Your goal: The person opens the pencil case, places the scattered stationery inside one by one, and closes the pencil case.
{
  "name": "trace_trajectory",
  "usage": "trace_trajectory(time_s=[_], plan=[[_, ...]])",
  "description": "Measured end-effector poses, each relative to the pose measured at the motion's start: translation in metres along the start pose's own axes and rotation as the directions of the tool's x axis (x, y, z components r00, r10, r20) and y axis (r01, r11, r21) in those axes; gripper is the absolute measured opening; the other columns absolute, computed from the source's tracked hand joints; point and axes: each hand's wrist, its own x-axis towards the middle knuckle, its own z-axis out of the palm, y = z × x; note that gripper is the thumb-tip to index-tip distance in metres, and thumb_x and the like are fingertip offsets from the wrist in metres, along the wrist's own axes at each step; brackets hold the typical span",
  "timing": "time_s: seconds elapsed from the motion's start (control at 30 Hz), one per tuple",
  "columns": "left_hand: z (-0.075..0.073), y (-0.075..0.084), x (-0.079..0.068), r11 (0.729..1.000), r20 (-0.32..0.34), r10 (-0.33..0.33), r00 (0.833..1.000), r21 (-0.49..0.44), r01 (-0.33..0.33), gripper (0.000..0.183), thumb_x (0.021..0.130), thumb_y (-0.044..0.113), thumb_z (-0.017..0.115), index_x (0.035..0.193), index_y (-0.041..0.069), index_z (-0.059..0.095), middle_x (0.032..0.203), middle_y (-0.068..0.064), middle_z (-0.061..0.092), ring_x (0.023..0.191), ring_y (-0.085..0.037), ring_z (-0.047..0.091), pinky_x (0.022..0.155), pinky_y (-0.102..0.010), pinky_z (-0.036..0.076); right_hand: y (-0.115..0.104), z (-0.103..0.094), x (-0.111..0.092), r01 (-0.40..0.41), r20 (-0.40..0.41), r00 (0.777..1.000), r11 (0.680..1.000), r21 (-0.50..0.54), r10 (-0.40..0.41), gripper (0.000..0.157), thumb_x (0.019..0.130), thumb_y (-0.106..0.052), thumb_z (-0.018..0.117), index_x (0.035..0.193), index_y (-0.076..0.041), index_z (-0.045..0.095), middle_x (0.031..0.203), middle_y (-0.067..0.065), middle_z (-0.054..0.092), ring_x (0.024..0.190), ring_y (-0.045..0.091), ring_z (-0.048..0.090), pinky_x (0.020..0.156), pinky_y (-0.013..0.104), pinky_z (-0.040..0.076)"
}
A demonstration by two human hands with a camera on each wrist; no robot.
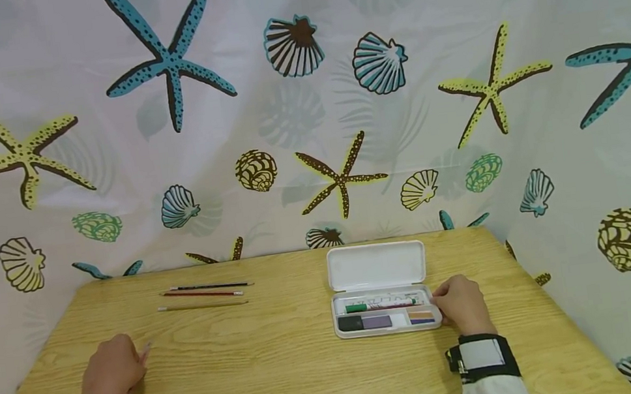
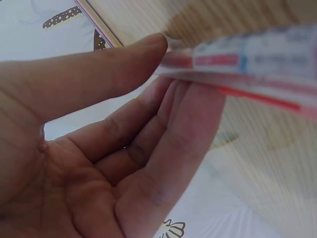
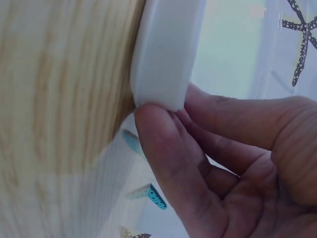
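On the left of the table, my left hand (image 1: 113, 369) pinches a pen with a clear barrel and red parts (image 2: 262, 94) between thumb and fingers. Its printed label is blurred in the left wrist view. At the right, an open white pencil case (image 1: 379, 289) lies with its lid tipped back. My right hand (image 1: 463, 302) grips the case's right end, thumb on one side and fingers on the other. In the case's upper compartment is a green-capped marker (image 1: 381, 305). The lower one holds a black-and-purple block (image 1: 366, 323) and a small orange, white and blue block (image 1: 421, 317).
Several pencils lie side by side at the back left: a black one (image 1: 211, 286), a red one (image 1: 203, 294) and a tan one (image 1: 203, 305). The wooden table (image 1: 289, 371) meets a patterned sheet (image 1: 258, 118) at its back and sides.
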Motion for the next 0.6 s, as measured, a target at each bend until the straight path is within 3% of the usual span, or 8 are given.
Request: trace_trajectory(time_s=[0.33,0.6], plan=[[-0.0017,0.0032,0.0007,1.000,0.032,-0.017,0.999,0.018,0.016,0.043,0.101,0.020,0.063,0.062,0.006,0.053,0.059,-0.001,0.041,0.053,-0.018,0.044,0.051,-0.032,0.034,-0.0009,-0.0012,0.0003,-0.005,0.001,1.000,1.000,-0.006,0.005,0.015,0.096,-0.004,0.070,0.100,0.010,0.073,0.090,0.019,0.070,0.069,0.023,0.064,0.056,0.029,0.054],[-0.0022,0.0020,0.0046,1.000,0.063,-0.019,0.998,-0.006,0.019,0.031,0.095,0.010,0.067,0.066,0.003,0.056,0.060,-0.002,0.045,0.054,-0.019,0.046,0.051,-0.032,0.035,-0.0011,-0.0014,0.0011,-0.005,0.002,1.000,1.000,-0.011,0.005,0.014,0.096,-0.004,0.070,0.098,0.009,0.073,0.089,0.019,0.069,0.068,0.023,0.063,0.056,0.030,0.054]])
